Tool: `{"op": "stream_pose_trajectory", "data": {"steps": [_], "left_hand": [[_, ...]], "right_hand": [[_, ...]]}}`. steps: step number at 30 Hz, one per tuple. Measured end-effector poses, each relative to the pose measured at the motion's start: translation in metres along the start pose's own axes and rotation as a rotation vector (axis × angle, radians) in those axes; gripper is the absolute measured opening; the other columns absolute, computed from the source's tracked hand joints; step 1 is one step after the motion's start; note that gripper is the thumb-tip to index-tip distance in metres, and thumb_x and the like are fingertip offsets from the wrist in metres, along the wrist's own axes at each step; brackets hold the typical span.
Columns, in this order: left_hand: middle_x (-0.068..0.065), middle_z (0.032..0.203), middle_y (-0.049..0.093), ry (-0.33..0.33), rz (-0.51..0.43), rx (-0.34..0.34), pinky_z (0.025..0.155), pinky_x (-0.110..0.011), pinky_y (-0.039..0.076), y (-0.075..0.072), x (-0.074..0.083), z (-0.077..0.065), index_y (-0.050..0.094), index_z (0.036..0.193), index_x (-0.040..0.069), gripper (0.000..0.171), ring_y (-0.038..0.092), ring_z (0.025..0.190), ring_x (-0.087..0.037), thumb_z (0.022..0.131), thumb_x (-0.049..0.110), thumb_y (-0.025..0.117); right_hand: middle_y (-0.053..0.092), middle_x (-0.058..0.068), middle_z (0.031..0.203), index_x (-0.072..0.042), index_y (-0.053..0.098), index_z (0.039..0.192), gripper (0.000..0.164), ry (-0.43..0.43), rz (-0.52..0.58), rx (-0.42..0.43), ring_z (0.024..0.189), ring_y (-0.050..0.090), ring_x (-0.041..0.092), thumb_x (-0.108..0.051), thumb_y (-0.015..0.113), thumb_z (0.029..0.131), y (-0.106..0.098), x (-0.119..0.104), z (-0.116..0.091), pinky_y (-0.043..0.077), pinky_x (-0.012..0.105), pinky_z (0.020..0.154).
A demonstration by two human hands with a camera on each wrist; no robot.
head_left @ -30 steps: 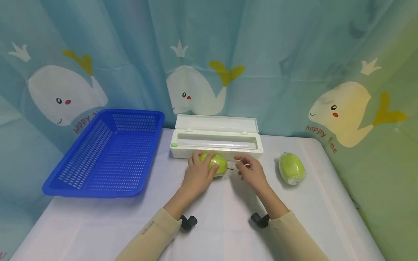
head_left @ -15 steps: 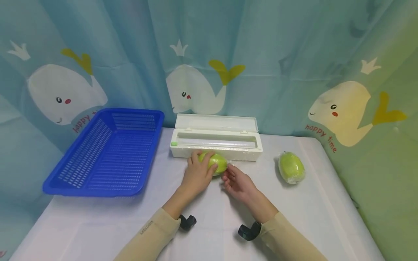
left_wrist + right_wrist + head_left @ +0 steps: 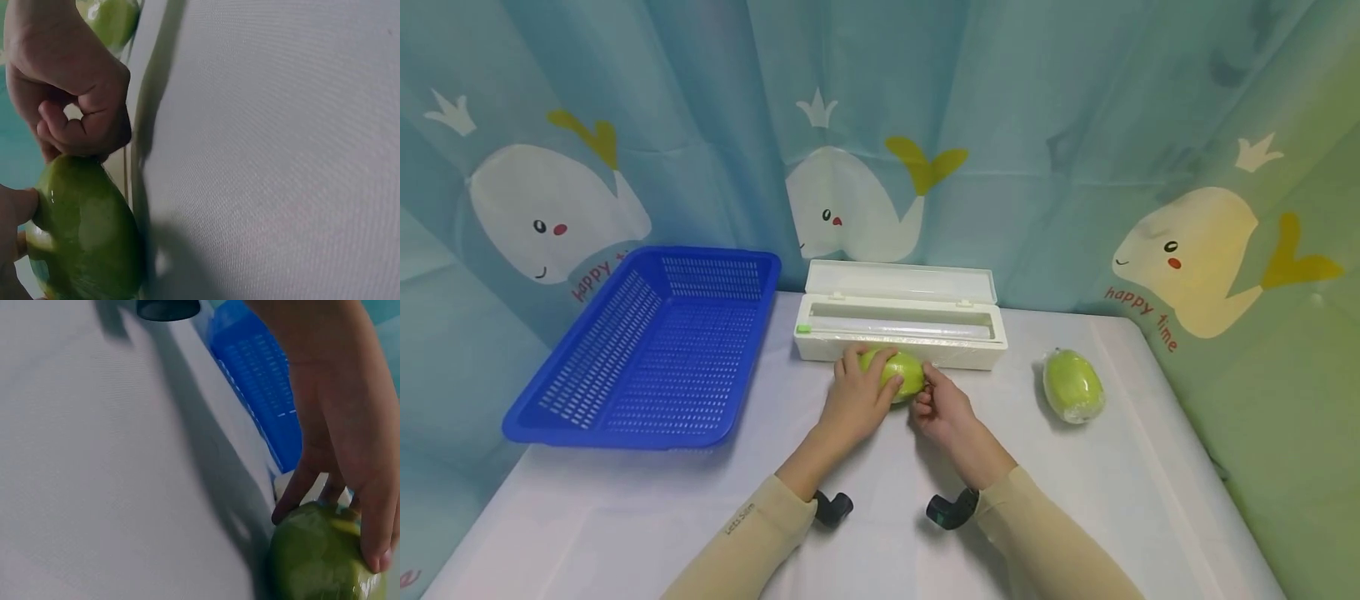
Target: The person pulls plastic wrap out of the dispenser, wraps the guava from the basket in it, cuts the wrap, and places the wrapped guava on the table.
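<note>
A glossy green oval fruit [image 3: 908, 377] wrapped in cling film lies on its side, right in front of a white film dispenser [image 3: 902, 353]. My left hand [image 3: 857, 398] grips it from above, fingers and thumb spread round its left half. At the fruit's right end my right hand [image 3: 946, 410] pinches the film with thumb and forefinger, other fingers curled. The left wrist view has these curled fingers [image 3: 84, 128] right against the fruit's tip. From the right wrist view, the left thumb and fingers press on the shiny fruit [image 3: 315, 553]. What lies between the right fingertips is hidden.
The dispenser's lid [image 3: 901, 282] stands raised behind, with a film roll [image 3: 898, 327] inside and a green slider at left. A blue plastic basket [image 3: 617, 438] sits at the left. Another wrapped green fruit [image 3: 1072, 386] lies at the right. A whale-print curtain [image 3: 1000, 225] hangs behind.
My right hand has come left from beside the fruit to its stem end, and its fingers have curled in to pinch there. The left hand keeps its hold on the fruit.
</note>
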State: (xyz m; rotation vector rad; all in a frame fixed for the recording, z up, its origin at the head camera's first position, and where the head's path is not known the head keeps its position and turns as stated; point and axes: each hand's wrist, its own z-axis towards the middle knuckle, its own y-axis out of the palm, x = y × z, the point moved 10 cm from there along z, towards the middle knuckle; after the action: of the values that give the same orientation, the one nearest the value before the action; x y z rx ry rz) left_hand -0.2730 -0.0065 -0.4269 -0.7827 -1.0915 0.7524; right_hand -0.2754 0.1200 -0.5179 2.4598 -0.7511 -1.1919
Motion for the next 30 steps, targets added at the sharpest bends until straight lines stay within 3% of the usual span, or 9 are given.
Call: {"op": "stream_pose_trajectory", "data": {"steps": [5,9,17,21,26,30], "left_hand": [[-0.024,0.138,0.038,0.002,-0.002,-0.008,0.085,-0.05,0.051,-0.001,0.0,-0.001,0.053,0.142,0.018,0.045,0.044,0.122,-0.042,0.101,0.039,0.055],[-0.024,0.139,0.037,0.011,-0.018,-0.018,0.086,-0.051,0.051,-0.003,0.0,-0.001,0.052,0.142,0.019,0.046,0.043,0.123,-0.043,0.101,0.04,0.055],[-0.022,0.14,0.036,-0.001,-0.07,-0.049,0.09,-0.052,0.048,-0.001,-0.004,0.002,0.051,0.143,0.021,0.047,0.041,0.126,-0.042,0.101,0.041,0.056],[-0.021,0.141,0.037,-0.007,-0.052,-0.048,0.087,-0.051,0.05,0.002,-0.004,0.002,0.051,0.144,0.023,0.047,0.041,0.126,-0.041,0.101,0.043,0.054],[-0.021,0.14,0.038,-0.014,-0.018,-0.02,0.08,-0.049,0.051,0.002,-0.004,0.002,0.051,0.144,0.025,0.048,0.043,0.123,-0.04,0.101,0.046,0.054],[-0.021,0.141,0.038,-0.015,-0.02,-0.003,0.079,-0.049,0.051,0.001,-0.003,0.0,0.049,0.146,0.026,0.051,0.042,0.122,-0.04,0.1,0.047,0.053]], "right_hand": [[0.041,-0.007,0.068,-0.012,0.048,0.1,0.013,0.033,0.041,-0.034,0.054,0.035,0.0,-0.023,0.052,0.105,-0.002,0.0,0.005,0.026,0.012,0.043],[0.046,-0.008,0.07,-0.013,0.046,0.103,0.013,0.017,-0.038,-0.049,0.055,0.04,-0.002,-0.024,0.054,0.102,-0.007,-0.006,0.004,0.03,0.009,0.044],[0.046,-0.008,0.067,-0.012,0.054,0.093,0.017,-0.019,-0.178,-0.083,0.054,0.039,-0.001,-0.025,0.053,0.104,-0.007,-0.019,0.01,0.03,0.011,0.045],[0.042,-0.009,0.065,-0.013,0.048,0.092,0.02,0.002,-0.21,-0.102,0.052,0.036,-0.001,-0.027,0.052,0.105,-0.01,-0.02,0.012,0.029,0.012,0.045],[0.039,-0.008,0.07,-0.018,0.037,0.107,0.021,0.034,-0.108,-0.096,0.054,0.034,0.002,-0.033,0.05,0.104,-0.022,-0.025,0.005,0.027,0.014,0.047],[0.036,-0.006,0.071,-0.02,0.029,0.112,0.022,-0.036,-0.031,-0.034,0.055,0.032,0.004,-0.028,0.047,0.103,-0.031,-0.037,-0.007,0.026,0.016,0.048]]}}
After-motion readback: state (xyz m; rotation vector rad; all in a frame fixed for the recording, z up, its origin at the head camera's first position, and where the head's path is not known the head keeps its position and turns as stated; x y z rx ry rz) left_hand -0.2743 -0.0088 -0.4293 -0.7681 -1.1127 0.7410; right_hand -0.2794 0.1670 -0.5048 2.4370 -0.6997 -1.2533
